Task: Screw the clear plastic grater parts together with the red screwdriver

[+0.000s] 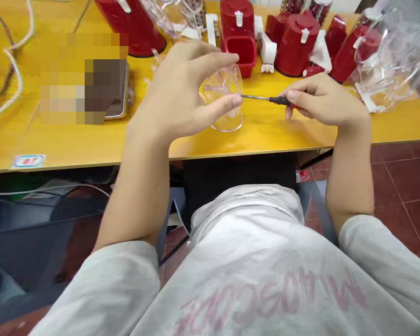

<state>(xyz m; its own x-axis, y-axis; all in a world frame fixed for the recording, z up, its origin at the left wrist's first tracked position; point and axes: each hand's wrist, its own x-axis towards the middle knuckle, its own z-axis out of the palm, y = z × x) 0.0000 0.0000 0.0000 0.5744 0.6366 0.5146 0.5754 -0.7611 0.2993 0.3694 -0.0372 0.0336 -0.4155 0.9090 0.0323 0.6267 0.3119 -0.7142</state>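
Observation:
My left hand (pixel 185 88) is curled around a small clear plastic part (pixel 226 100) that rests on the yellow table (pixel 73 140), fingers over its top and thumb along its side. My right hand (pixel 322 100) grips a screwdriver (pixel 266 99) with a black and red handle. Its thin metal shaft points left, and the tip meets the clear part near my left thumb.
Several red plastic housings (pixel 296 44) and a red tray (pixel 243 49) stand along the far side. Clear plastic jugs (pixel 388 60) crowd the right rear. A small metal scale (pixel 121 100) sits at left, white cables (pixel 16 65) further left. The table's front edge is close to my body.

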